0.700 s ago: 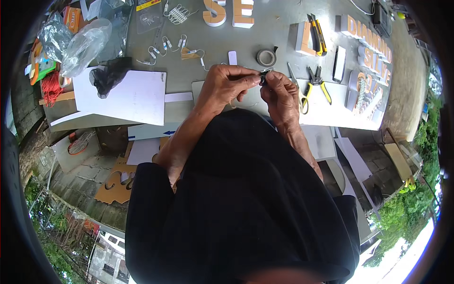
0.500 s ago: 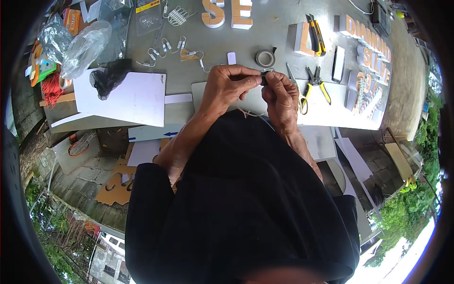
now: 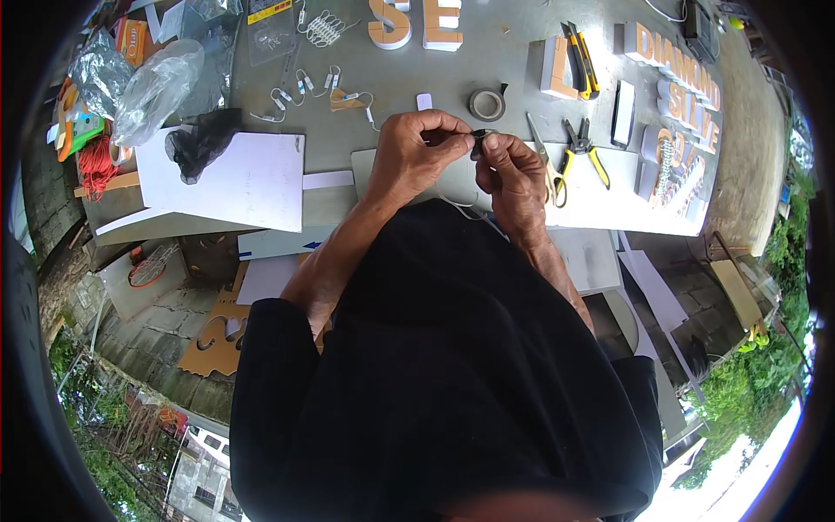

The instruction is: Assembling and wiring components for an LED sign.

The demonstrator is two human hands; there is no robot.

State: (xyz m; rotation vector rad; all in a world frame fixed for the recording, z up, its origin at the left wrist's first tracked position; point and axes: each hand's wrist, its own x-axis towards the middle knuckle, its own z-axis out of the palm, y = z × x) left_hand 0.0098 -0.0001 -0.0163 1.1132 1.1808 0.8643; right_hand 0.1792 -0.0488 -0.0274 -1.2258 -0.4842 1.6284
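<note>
Taking the meeting fingertips as the clock's centre, with twelve toward the far edge of the grey worktable (image 3: 513, 52), the record runs from left to right. A coil of red wire (image 3: 97, 165) lies at nine o'clock, well apart, with a clear plastic bag (image 3: 163, 91) just above that bearing. At ten o'clock is a string of small white modules (image 3: 302, 85), already linked by wire. A pair of tan-faced letter blocks (image 3: 432, 24) stands toward eleven to twelve. The left hand (image 3: 413, 152) is closed in a pinch, its fingertips at a small black piece (image 3: 477, 146). That piece sits at the centre, raised off the table; its exact form cannot be told. A roll of dark tape (image 3: 487, 105) lies at twelve, near, one end loose. The right hand (image 3: 516, 176) grips the same piece between thumb and finger. Beyond it, scissors (image 3: 538, 143) and yellow-handled pliers (image 3: 577, 146) lie around three, untouched. Assessment: the module string appears joined; handling of the black piece appears incomplete, since neither hand has released it. Remaining work cannot be determined.
</note>
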